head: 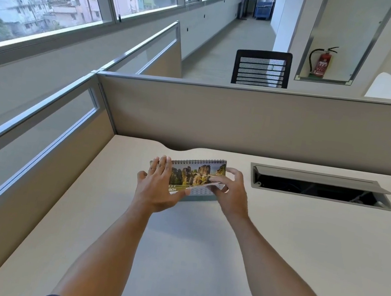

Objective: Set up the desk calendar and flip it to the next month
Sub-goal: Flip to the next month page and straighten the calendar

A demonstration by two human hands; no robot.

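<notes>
A spiral-bound desk calendar [198, 173] stands upright on the pale desk [277, 236], its front page showing a rocky landscape photo above a date grid. My left hand [158, 188] lies flat against its left side, fingers spread up to the spiral, covering part of the month name. My right hand [230, 193] holds the lower right corner, with the fingers pinching the front page's bottom edge, which looks slightly lifted from the base.
An open cable hatch [322, 189] is set into the desk right of the calendar. Beige partition walls [244, 122] close the desk at the back and left. A black mesh chair [262, 67] stands beyond the partition.
</notes>
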